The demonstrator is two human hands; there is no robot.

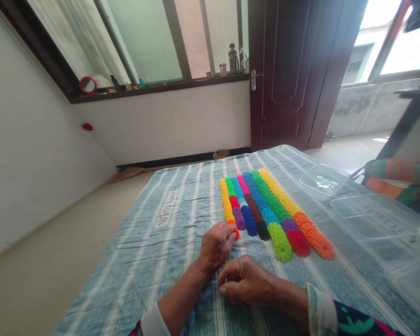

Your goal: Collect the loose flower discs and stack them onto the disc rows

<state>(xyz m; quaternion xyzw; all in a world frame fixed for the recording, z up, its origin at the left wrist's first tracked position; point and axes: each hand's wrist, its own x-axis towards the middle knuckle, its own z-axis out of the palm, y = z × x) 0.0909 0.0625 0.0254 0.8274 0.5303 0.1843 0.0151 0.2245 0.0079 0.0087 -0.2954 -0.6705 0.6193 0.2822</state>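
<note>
Rows of overlapping notched plastic discs lie side by side on a striped bed cover (175, 261). Leftmost is a yellow row (226, 198) with orange discs at its near end. My left hand (216, 246) is there, its fingers closed at an orange disc (237, 233). Closer to me, my right hand (247, 281) rests over the cover with fingers curled and thumb against them; anything inside is hidden. Other rows include a blue row ending in lime-green discs (282, 245), a green row ending in red discs (298, 242), and a long yellow row ending in orange discs (320, 240).
Clear plastic boxes (371, 212) stand along the bed's right side, near a colourful checked cloth item (402, 179). Beyond the bed are a brown door (287, 70) and a window sill (161, 88) holding a flask (233, 59) and a red-rimmed mirror (88, 85).
</note>
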